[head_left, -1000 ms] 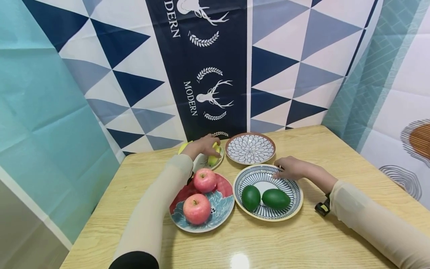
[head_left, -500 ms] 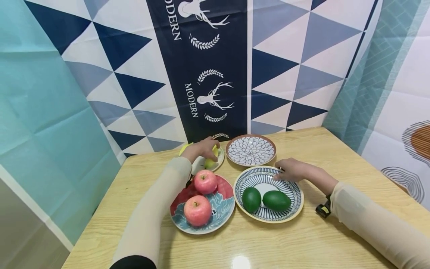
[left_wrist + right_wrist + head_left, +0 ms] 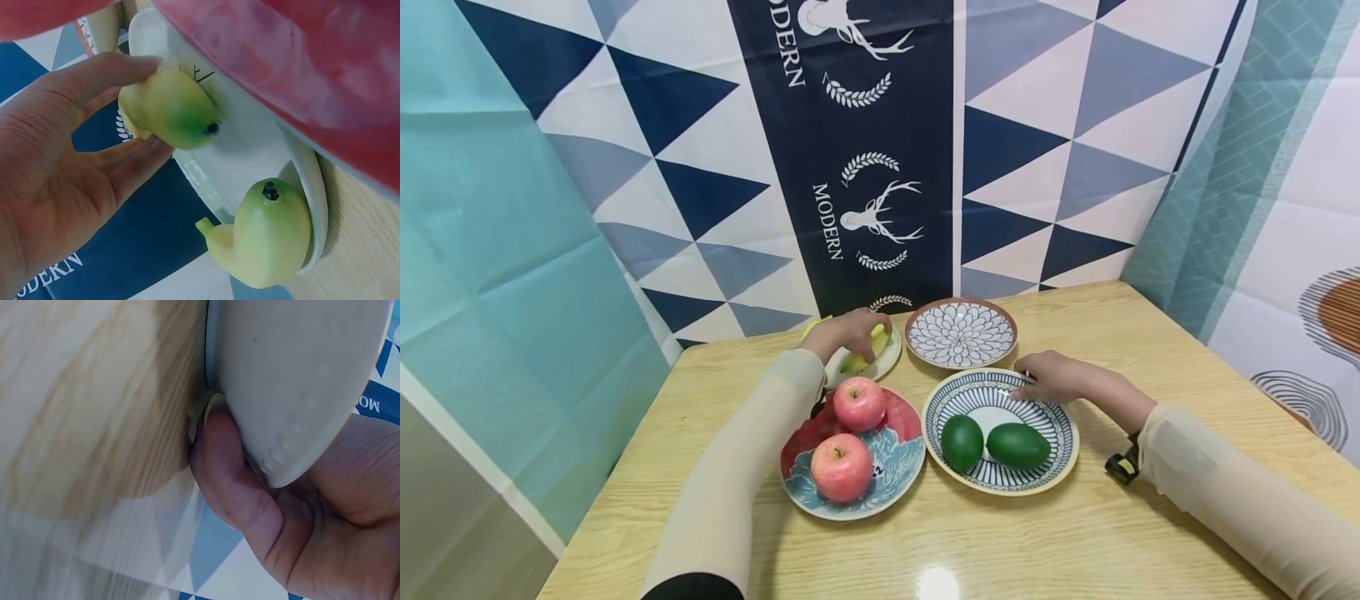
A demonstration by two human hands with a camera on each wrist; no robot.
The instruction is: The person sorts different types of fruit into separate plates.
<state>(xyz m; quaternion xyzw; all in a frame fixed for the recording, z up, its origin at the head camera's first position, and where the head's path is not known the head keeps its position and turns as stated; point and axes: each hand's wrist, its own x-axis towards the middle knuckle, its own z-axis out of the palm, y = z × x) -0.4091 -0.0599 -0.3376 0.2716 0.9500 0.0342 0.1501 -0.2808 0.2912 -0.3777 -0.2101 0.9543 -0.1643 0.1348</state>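
Over the small white plate (image 3: pixel 250 147) at the back, my left hand (image 3: pixel 852 331) pinches a yellow-green banana (image 3: pixel 178 109) between thumb and fingers. Its dark tip points away from the palm in the left wrist view. A second banana (image 3: pixel 265 234) rests at the other end of that plate. My right hand (image 3: pixel 1051 377) grips the rim of the blue-and-white striped plate (image 3: pixel 942 398), its fingers (image 3: pixel 228 462) curled beneath the edge. Two dark green avocado-like fruits, one left (image 3: pixel 962 443) and one right (image 3: pixel 1018 446), lie in this plate.
Two red apples, a rear one (image 3: pixel 860 404) and a front one (image 3: pixel 842 467), sit on a red-and-blue floral plate (image 3: pixel 895 483) under my left forearm. Behind stands a brown-rimmed plate (image 3: pixel 959 333) with a petal pattern. Patterned cloth (image 3: pixel 880 167) hangs along the table's back edge.
The banana in my left hand has tilted from nearly upright to lying more slantwise over the white plate. The hand has shifted slightly left; my right hand stays on the striped plate's rim.
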